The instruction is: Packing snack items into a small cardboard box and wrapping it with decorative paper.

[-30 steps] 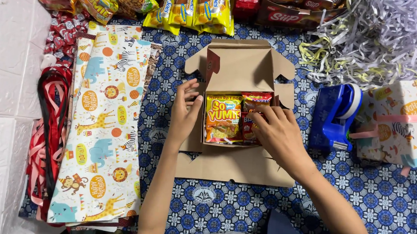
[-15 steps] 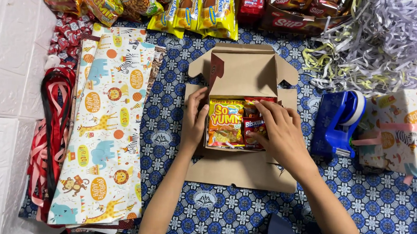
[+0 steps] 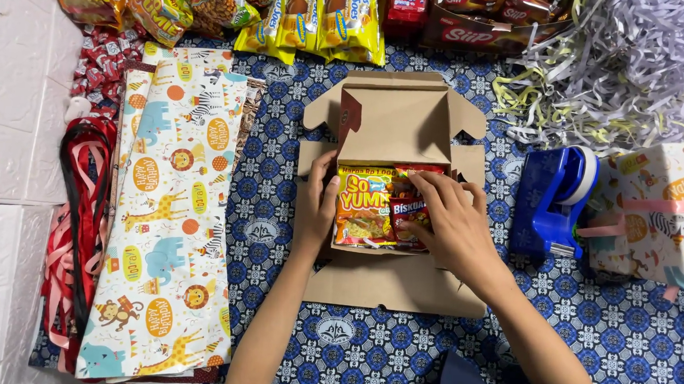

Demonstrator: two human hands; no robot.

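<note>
Hands are busy at a brown cardboard box (image 3: 399,124) that lies open on a blue patterned cloth (image 3: 636,341). The left hand (image 3: 317,206) rests flat against the box's left wall, its fingers straight and together, holding nothing. The right hand (image 3: 448,223) lies on top of a red snack pack (image 3: 410,213) inside the box. Its fingers are spread and bent a little, pressing down on the pack but not closed around it.

Just left of the right hand, between the two hands, an orange and yellow snack pack (image 3: 363,205) lies flat in the box. It touches the red pack. The box lid stands up beyond both hands, and a flat flap (image 3: 396,284) of the box lies on the near side, under the right wrist.

To the right of the right hand sits a blue tape holder (image 3: 550,198), near the box but not touching it. Farther right is a wrapped gift (image 3: 665,215) with a pink ribbon. Far beyond the right hand is a heap of shredded paper (image 3: 632,60).

To the left of the left hand lies a long sheet of wrapping paper (image 3: 169,204) with animals on it. Still farther left are red and pink ribbons (image 3: 81,198). Beyond the box, at the far edge, is a row of snack bags (image 3: 306,13) in yellow, orange and red.
</note>
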